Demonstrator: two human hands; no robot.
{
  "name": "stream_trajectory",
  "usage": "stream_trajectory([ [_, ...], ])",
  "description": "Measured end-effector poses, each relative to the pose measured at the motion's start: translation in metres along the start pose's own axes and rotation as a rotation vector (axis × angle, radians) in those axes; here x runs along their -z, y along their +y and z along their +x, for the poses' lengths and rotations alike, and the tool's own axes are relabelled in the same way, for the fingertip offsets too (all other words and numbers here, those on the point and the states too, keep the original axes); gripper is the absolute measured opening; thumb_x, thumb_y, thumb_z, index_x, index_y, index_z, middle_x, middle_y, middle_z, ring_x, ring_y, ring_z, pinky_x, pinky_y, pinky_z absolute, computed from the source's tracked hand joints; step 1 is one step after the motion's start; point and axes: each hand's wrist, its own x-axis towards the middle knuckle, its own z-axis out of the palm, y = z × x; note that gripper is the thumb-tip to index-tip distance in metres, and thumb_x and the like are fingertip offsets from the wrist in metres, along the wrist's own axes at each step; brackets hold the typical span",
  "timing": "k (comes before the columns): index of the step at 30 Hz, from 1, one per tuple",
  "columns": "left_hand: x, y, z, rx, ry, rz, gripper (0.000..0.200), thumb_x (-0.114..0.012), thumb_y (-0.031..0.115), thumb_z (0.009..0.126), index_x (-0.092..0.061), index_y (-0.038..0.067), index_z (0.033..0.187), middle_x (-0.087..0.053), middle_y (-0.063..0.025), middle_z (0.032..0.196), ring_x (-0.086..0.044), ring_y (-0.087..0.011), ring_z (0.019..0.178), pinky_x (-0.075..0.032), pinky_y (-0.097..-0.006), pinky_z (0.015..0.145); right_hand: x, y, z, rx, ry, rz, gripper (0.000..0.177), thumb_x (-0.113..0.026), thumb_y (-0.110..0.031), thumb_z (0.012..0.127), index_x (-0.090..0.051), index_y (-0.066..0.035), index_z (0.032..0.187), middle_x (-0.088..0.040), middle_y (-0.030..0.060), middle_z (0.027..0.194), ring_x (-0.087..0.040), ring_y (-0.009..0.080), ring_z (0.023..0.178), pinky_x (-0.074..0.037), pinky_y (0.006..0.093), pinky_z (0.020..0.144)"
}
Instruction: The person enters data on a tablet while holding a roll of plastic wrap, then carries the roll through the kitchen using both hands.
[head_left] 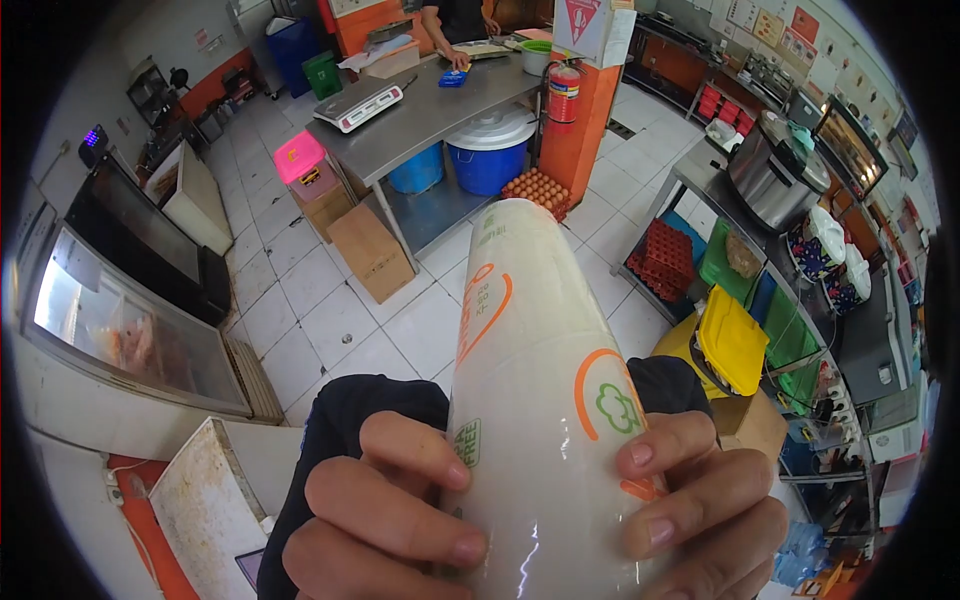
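Observation:
A long, rounded white pack in shiny plastic wrap fills the middle of the view. It bears orange curved lines, green lettering and a green outlined leaf-like or cloud-like mark; what is inside is hidden. Its far end points away from me toward the steel table. My left hand curls its fingers around the left side of the pack. From the right, my right hand grips it with fingers bent over the printed wrap. Both thumbs are out of sight.
Ahead stands a steel table with a scale, and a person's hand rests there on a blue packet. Egg trays sit by an orange pillar. Right is a yellow bin; left, a glass-topped freezer.

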Motion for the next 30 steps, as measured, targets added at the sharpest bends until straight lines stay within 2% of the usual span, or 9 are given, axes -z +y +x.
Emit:
stream_trajectory([
  [3,-0.008,-0.005,0.000,0.014,-0.046,-0.003,0.013,-0.055,0.032,0.086,-0.055,0.019,0.083,-0.046,0.0030,0.084,-0.048,-0.0193,0.087,-0.040,-0.0438,0.084,0.017,0.001,0.011,0.007,-0.147,0.012,0.014,-0.054,-0.023,0.089,-0.049,-0.012,0.081,-0.045,0.0016,0.079,-0.050,0.0169,0.078,-0.048,0.0436,0.076],
  [4,-0.011,-0.007,0.001,0.017,-0.065,-0.002,0.013,-0.055,0.032,0.086,-0.055,0.020,0.082,-0.045,0.0030,0.083,-0.048,-0.0193,0.087,-0.040,-0.0438,0.083,0.033,0.019,0.022,0.147,-0.301,0.118,0.009,-0.053,-0.022,0.090,-0.053,-0.013,0.092,-0.051,0.0000,0.086,-0.053,0.0212,0.084,-0.049,0.0484,0.079],
  [6,-0.020,-0.008,0.000,0.034,-0.037,0.005,0.015,-0.053,0.033,0.087,-0.054,0.020,0.082,-0.045,0.0029,0.082,-0.047,-0.0192,0.086,-0.040,-0.0429,0.082,0.040,0.024,0.025,0.257,-0.316,0.173,0.009,-0.053,-0.022,0.090,-0.052,-0.013,0.092,-0.051,0.0001,0.086,-0.053,0.0218,0.084,-0.049,0.0484,0.079],
  [10,-0.037,-0.007,-0.004,0.105,0.071,0.062,0.014,-0.053,0.027,0.087,-0.051,0.017,0.077,-0.044,0.0013,0.078,-0.047,-0.0171,0.081,-0.039,-0.0396,0.078,0.032,0.005,0.008,0.123,0.009,0.061,0.023,-0.056,-0.024,0.088,-0.047,-0.011,0.072,-0.041,0.0038,0.075,-0.047,0.0155,0.073,-0.047,0.0389,0.075],
  [15,-0.037,-0.007,-0.004,0.051,-0.068,0.011,0.015,-0.052,0.030,0.087,-0.052,0.018,0.078,-0.044,0.0019,0.079,-0.047,-0.0180,0.082,-0.039,-0.0403,0.078,0.055,0.018,0.025,0.292,-0.358,0.222,0.014,-0.051,-0.021,0.091,-0.056,-0.013,0.102,-0.056,-0.0020,0.092,-0.056,0.0254,0.090,-0.050,0.0530,0.081],
  [19,-0.038,-0.005,-0.004,0.045,-0.134,-0.019,0.016,-0.051,0.033,0.088,-0.052,0.019,0.079,-0.043,0.0023,0.080,-0.047,-0.0186,0.083,-0.039,-0.0409,0.079,0.058,0.023,0.016,0.391,-0.310,0.258,0.014,-0.052,-0.022,0.091,-0.056,-0.013,0.102,-0.055,-0.0021,0.092,-0.056,0.0255,0.090,-0.050,0.0534,0.081],
  [22,-0.041,0.001,-0.003,0.076,-0.133,-0.015,0.017,-0.050,0.035,0.088,-0.053,0.020,0.080,-0.043,0.0027,0.081,-0.047,-0.0191,0.084,-0.039,-0.0413,0.079,0.063,0.010,0.018,0.298,-0.352,0.195,0.015,-0.052,-0.021,0.091,-0.056,-0.013,0.102,-0.056,-0.0015,0.093,-0.056,0.0260,0.090,-0.050,0.0543,0.082],
  [26,-0.047,0.009,-0.015,0.195,0.084,0.085,0.020,-0.055,0.007,0.085,-0.043,0.009,0.069,-0.045,-0.0039,0.067,-0.046,-0.0122,0.070,-0.038,-0.0323,0.070,0.047,-0.014,0.010,0.027,-0.108,0.071,0.015,-0.054,-0.023,0.089,-0.052,-0.011,0.080,-0.043,0.0030,0.075,-0.049,0.0168,0.077,-0.047,0.0416,0.076],
  [30,-0.048,0.014,-0.016,0.185,0.136,0.118,0.021,-0.055,0.007,0.085,-0.043,0.009,0.069,-0.045,-0.0044,0.067,-0.046,-0.0123,0.069,-0.038,-0.0324,0.070,0.044,-0.011,0.004,0.080,-0.046,0.089,0.017,-0.056,-0.023,0.088,-0.053,-0.011,0.077,-0.041,0.0032,0.071,-0.048,0.0129,0.074,-0.046,0.0389,0.075],
])
